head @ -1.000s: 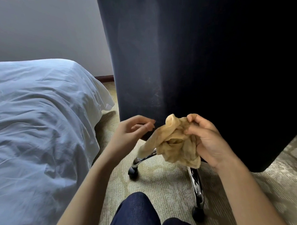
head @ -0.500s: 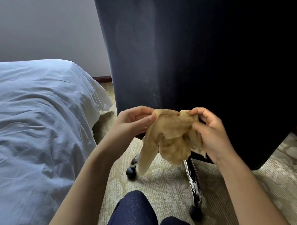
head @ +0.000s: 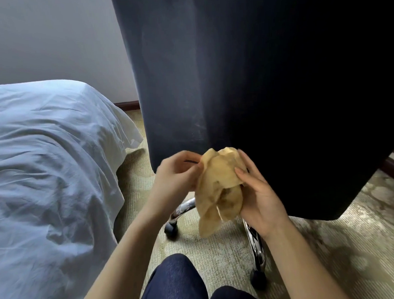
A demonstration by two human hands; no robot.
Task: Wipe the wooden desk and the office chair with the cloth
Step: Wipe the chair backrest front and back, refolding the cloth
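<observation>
A crumpled tan cloth (head: pixel 218 189) hangs between both hands in front of the office chair's dark blue backrest (head: pixel 256 79). My left hand (head: pixel 177 175) pinches the cloth's upper left edge. My right hand (head: pixel 259 191) grips its right side, thumb on the front and fingers behind. One loose end of the cloth dangles down. Below, the chair's chrome legs (head: pixel 255 244) and black casters (head: pixel 171 229) stand on the carpet. The wooden desk is not in view.
A bed with a wrinkled pale blue sheet (head: pixel 46 178) fills the left side, close to the chair. Patterned beige carpet (head: pixel 331 245) covers the floor. My knees in dark jeans (head: pixel 175 286) are at the bottom. A white wall (head: pixel 51 38) rises behind.
My left hand took hold of the cloth's left edge and both hands drew closer together, bunching the cloth. The chair back now sits nearer in view.
</observation>
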